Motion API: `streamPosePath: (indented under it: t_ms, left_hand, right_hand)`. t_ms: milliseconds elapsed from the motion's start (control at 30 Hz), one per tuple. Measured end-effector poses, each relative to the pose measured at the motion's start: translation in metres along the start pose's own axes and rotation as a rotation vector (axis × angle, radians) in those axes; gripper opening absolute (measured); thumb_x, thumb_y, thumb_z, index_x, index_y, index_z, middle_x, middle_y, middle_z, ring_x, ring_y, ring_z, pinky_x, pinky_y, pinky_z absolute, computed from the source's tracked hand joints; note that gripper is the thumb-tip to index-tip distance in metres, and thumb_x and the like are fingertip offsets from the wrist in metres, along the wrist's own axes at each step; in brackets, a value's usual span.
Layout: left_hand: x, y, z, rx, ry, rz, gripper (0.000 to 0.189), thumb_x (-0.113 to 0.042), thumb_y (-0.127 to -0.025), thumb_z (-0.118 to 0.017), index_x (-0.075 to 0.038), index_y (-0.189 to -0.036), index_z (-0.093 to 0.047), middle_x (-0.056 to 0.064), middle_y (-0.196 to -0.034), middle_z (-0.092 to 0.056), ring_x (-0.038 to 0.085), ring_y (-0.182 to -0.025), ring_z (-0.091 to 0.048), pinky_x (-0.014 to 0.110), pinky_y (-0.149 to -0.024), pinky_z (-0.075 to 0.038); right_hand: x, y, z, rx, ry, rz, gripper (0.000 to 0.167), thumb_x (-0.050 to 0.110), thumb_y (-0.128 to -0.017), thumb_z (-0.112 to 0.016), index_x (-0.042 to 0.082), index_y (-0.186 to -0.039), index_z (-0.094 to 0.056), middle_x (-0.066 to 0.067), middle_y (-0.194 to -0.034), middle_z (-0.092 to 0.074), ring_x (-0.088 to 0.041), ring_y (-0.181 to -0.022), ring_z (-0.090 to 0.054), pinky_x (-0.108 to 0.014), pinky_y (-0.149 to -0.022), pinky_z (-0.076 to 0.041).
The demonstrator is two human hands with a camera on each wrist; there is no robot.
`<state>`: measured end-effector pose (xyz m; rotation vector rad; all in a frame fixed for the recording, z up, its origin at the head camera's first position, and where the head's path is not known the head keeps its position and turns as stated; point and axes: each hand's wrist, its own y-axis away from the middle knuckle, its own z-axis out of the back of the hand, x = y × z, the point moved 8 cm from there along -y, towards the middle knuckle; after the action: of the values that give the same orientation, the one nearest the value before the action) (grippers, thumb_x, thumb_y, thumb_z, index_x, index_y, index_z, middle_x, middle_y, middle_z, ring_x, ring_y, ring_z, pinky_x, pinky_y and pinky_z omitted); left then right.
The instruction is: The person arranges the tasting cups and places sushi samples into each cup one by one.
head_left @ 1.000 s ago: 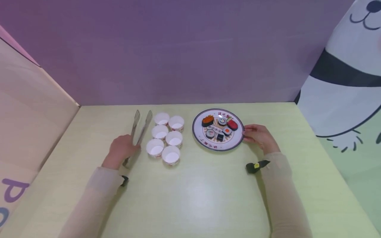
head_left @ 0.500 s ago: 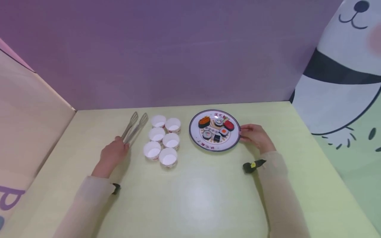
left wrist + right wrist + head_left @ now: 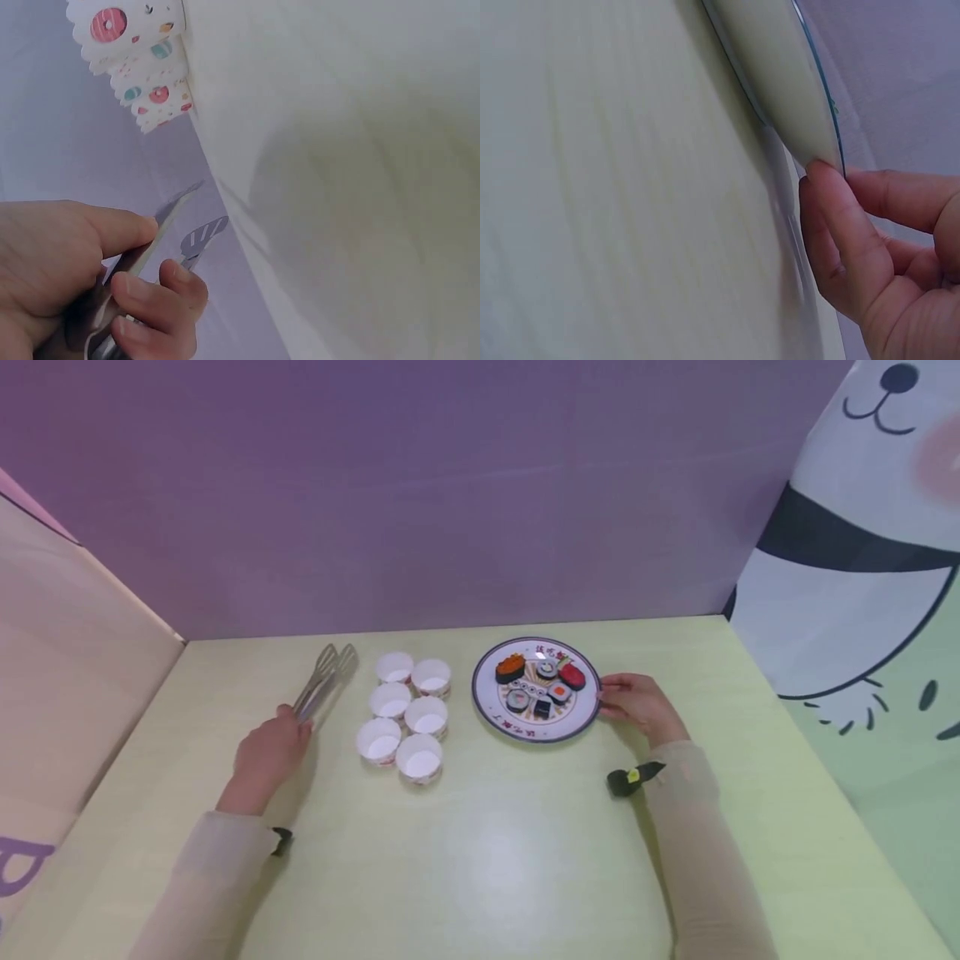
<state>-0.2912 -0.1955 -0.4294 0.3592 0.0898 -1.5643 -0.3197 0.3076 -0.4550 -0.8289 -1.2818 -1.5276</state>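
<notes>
My left hand [image 3: 272, 750] grips a pair of metal tongs [image 3: 318, 685] with slotted ends, left of the paper cups. In the left wrist view the thumb and fingers hold the two arms of the tongs [image 3: 144, 251], whose ends stand a little apart. At the right edge of a round white plate [image 3: 495, 710] with a dark rim, my right hand [image 3: 641, 703] pinches the rim. In the right wrist view the thumb and fingers meet at the edge of the plate [image 3: 780, 67]. Several sushi pieces, among them an orange-topped one [image 3: 511, 669] and a red-topped one [image 3: 572, 676], lie on the plate.
Several white paper cups [image 3: 427, 717] stand in two columns between the tongs and the plate, their printed sides [image 3: 127, 34] showing in the left wrist view. A purple wall [image 3: 450, 510] rises behind the pale table [image 3: 480, 868]. Panels flank both sides.
My left hand has drawn back to the left and towards me with the tongs, and their ends have come closer together. My right hand stays on the plate's rim. The view has shifted slightly.
</notes>
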Motion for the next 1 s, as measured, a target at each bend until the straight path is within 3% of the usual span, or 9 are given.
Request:
streamPosePath:
  t_ms: [200, 467, 633, 1000]
  left_hand:
    - [0.001, 0.006, 0.014, -0.04, -0.018, -0.006, 0.042, -0.027, -0.101, -0.034, 0.014, -0.109, -0.034, 0.027, -0.071, -0.054, 0.039, -0.057, -0.056, 0.046, -0.046, -0.043]
    - [-0.014, 0.013, 0.037, -0.156, -0.043, -0.057, 0.04, -0.027, -0.102, -0.036, 0.012, -0.105, -0.036, 0.024, -0.066, -0.053, 0.037, -0.051, -0.055, 0.046, -0.042, -0.042]
    - [-0.026, 0.016, 0.045, -0.182, -0.04, -0.078, 0.041, -0.029, -0.102, -0.037, 0.012, -0.108, -0.037, 0.024, -0.069, -0.054, 0.036, -0.051, -0.054, 0.045, -0.042, -0.041]
    - [-0.068, 0.026, 0.049, -0.204, -0.049, -0.159, 0.039, -0.029, -0.101, -0.041, 0.009, -0.109, -0.039, 0.019, -0.068, -0.053, 0.031, -0.048, -0.052, 0.042, -0.04, -0.04]
  right_hand:
    - [0.0, -0.001, 0.001, -0.008, -0.01, -0.017, 0.044, 0.0, -0.095, -0.05, -0.013, -0.134, -0.036, -0.02, -0.116, -0.05, -0.005, -0.076, -0.061, -0.022, -0.081, -0.051]
    - [-0.001, -0.001, 0.002, -0.007, -0.004, -0.026, 0.044, 0.001, -0.095, -0.05, -0.012, -0.135, -0.036, -0.021, -0.118, -0.049, -0.005, -0.077, -0.061, -0.023, -0.082, -0.051]
    - [-0.001, -0.001, 0.002, -0.01, -0.009, -0.029, 0.045, 0.001, -0.095, -0.05, -0.011, -0.135, -0.036, -0.02, -0.118, -0.049, -0.006, -0.077, -0.06, -0.023, -0.082, -0.051]
    - [0.0, 0.0, 0.0, 0.0, -0.011, -0.014, 0.045, 0.0, -0.094, -0.051, -0.012, -0.135, -0.035, -0.023, -0.121, -0.048, -0.006, -0.077, -0.061, -0.022, -0.081, -0.051]
